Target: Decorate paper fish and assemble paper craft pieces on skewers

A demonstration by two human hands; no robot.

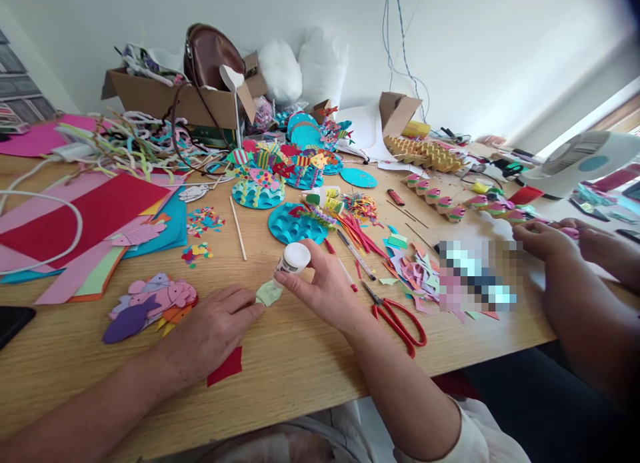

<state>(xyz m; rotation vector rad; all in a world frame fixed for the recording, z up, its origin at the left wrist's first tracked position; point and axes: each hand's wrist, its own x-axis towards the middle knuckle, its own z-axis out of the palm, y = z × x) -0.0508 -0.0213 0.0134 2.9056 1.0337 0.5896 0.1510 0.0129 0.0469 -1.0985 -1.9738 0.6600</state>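
Observation:
In the head view my right hand [327,289] is closed around a small white glue bottle [295,257], tipped so that its wide base points up. The bottle's lower end is at a pale green paper piece [269,293]; whether glue is coming out is hidden. My left hand [213,326] has its fingers together, their tips holding the left edge of that green paper. A dark red paper piece [226,366] lies partly beneath my left wrist. Left of that hand is a pile of fish-shaped paper cutouts [160,296] in pink, purple and orange.
Red-handled scissors [400,319] lie right of my right hand, near paper scraps [417,273]. Blue paper discs with fish decorations [295,224] stand ahead. Coloured sheets [85,223] are stacked at left. At far right, another person's hands [555,239] hold a folded paper chain.

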